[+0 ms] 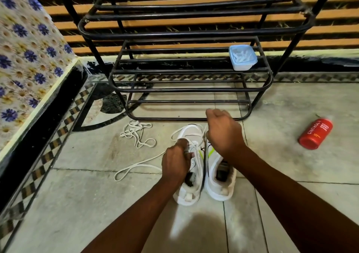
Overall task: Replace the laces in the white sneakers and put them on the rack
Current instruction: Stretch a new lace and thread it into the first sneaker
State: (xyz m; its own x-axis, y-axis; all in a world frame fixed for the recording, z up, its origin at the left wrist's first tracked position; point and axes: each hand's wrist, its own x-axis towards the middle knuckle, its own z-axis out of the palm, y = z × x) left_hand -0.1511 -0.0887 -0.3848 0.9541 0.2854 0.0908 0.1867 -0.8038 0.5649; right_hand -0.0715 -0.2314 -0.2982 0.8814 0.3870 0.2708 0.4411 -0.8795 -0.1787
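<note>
Two white sneakers stand side by side on the floor, toes toward the black metal rack [186, 89]. My left hand [175, 162] grips the left sneaker [191, 186] at its lacing. My right hand [223, 130], fingers curled, pulls a white lace [203, 131] up above the toe of the right sneaker [218, 184]. One end of the lace [136, 168] trails in a loop across the floor to the left. A loose pile of white laces [137, 132] lies in front of the rack.
A small blue plastic box [242, 57] sits on the rack's lower shelf at the right. A red bottle [315, 133] lies on its side on the floor at the right. A flowered tile ledge [29, 58] borders the left.
</note>
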